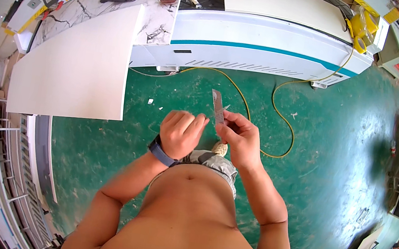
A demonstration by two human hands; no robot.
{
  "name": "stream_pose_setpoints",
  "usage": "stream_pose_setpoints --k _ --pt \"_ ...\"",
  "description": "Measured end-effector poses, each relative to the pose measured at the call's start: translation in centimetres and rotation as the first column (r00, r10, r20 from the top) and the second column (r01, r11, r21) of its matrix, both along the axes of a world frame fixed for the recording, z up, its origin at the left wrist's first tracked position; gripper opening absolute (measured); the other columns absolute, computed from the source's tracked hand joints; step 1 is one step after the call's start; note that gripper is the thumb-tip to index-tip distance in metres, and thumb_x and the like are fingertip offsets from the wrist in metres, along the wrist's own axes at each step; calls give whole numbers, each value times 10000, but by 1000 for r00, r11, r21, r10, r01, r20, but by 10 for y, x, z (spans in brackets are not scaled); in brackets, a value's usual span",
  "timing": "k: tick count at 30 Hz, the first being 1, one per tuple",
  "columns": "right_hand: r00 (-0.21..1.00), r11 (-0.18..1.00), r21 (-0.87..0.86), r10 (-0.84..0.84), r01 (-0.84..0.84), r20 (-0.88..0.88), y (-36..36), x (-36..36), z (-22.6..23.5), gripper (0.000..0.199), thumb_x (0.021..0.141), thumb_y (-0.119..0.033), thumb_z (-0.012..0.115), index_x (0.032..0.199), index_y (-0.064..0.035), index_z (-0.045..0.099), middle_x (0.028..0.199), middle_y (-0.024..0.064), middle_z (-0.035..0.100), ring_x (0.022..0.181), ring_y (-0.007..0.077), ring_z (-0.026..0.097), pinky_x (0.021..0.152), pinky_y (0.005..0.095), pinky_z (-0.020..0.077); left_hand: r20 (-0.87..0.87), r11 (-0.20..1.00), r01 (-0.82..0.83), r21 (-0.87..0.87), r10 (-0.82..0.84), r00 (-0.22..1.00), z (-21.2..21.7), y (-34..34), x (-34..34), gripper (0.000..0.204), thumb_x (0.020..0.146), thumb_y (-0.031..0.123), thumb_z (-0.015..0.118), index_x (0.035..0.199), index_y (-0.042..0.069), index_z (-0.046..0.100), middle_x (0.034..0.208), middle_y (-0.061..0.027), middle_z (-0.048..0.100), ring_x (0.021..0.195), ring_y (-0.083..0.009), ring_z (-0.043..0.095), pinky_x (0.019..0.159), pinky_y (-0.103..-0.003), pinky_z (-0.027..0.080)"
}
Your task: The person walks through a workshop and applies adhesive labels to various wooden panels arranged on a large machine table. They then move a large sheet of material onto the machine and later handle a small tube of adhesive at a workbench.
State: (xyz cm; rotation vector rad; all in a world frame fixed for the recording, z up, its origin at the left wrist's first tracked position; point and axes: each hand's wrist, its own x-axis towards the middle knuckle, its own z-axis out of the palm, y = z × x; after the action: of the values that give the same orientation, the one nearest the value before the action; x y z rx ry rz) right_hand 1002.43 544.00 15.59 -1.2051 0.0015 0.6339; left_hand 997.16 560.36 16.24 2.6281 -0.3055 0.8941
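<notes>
In front of my belly, my right hand [241,135] pinches a thin flat greyish strip [216,105] between thumb and fingers. The strip points up and away, and its far end is cut at a slant. Just to its left is my left hand [180,133], with a dark watch on the wrist. Its fingers are curled in and the thumb and forefinger come close together. Whether anything small is between them cannot be made out. A small gap separates this hand from the strip.
A large white board [81,66] juts out from a marble-patterned top at the left. Ahead stands a long white machine [264,43] with a teal stripe. A yellow hose [293,134] loops over the green floor. Racks [7,167] line the left side.
</notes>
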Motion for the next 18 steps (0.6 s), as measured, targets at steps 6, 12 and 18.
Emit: stream_pose_setpoints --k 6,12,18 --pt "1000 988 154 -19 16 17 -7 -2 -8 241 829 21 663 1069 -6 657 804 -24 564 655 57 504 550 205 392 -120 980 -66 186 90 989 -39 48 29 71 787 65 676 838 52 628 632 -61 459 617 -255 541 571 -362 450" --pt "1000 998 65 -19 18 14 -3 12 -20 159 852 -62 692 980 3 623 816 8 634 728 72 565 604 226 441 -612 574 -425 -700 -177 771 -38 10 11 223 913 205 608 842 -5 636 603 -70 631 508 -95 588 477 -256 446" --pt "971 835 -549 157 -33 180 -23 17 -94 153 888 -137 669 937 1 624 767 29 627 710 65 538 644 224 445 -352 -96 -440 -893 -459 816 -6 4 11 218 933 210 585 800 38 593 585 -11 557 460 -84 492 455 -216 335"
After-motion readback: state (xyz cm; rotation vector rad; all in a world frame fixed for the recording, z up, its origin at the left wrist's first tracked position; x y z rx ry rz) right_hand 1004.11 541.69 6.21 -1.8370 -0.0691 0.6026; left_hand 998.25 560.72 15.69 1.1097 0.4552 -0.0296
